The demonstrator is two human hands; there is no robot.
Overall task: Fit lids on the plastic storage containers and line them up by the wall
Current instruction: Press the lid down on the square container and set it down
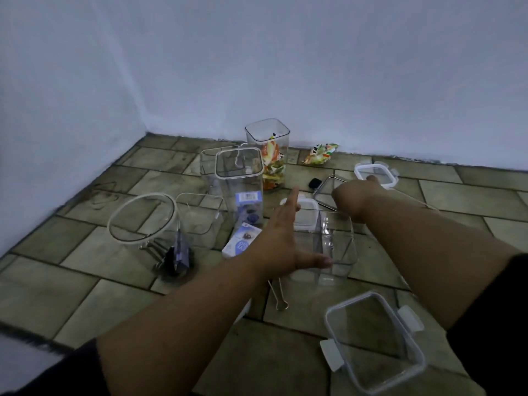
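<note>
Left hand (281, 238), fingers spread, steadies the box (328, 247); right hand (353, 195) (grip hidden) reaches toward a lid (331, 192).

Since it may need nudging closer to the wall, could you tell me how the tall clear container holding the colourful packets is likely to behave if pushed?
The tall container looks narrow for its height, so a push near its open top might tip it. The packets fill only its lower part, which probably keeps it light. Its smooth clear walls could be slippery.

Clear containers (324, 247) scattered upright on tiled floor; clip lids (374, 342) lying loose, unfitted.
</note>
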